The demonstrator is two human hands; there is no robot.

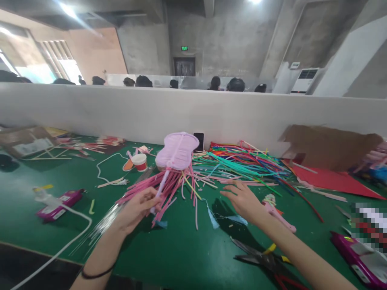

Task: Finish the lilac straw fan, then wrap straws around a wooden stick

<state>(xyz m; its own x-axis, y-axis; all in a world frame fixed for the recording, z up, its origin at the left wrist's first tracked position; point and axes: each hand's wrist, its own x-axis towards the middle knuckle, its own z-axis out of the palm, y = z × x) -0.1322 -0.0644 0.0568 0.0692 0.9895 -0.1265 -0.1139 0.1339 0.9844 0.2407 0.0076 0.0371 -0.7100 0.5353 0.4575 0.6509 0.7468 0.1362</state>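
My left hand [137, 210] is closed round the thin white handle of a pale pink fan-shaped piece [178, 151], holding it upright above the green table [181, 249]. My right hand [242, 199] hovers open, fingers spread, over the table beside a heap of pink strips [169, 187]. Just beyond its fingertips lies a spread of coloured sticks [242, 163] in green, red, yellow and pink. A small pink toy figure [276, 211] lies under my right wrist.
Scissors [263, 257] lie near my right forearm. A red-and-white cup [140, 162], a phone [198, 141] against the grey partition, a white cable [72, 225], pink packets [59, 203], red paper [329, 179] and brown cardboard [326, 145] surround the work. Heads of other people show behind the partition.
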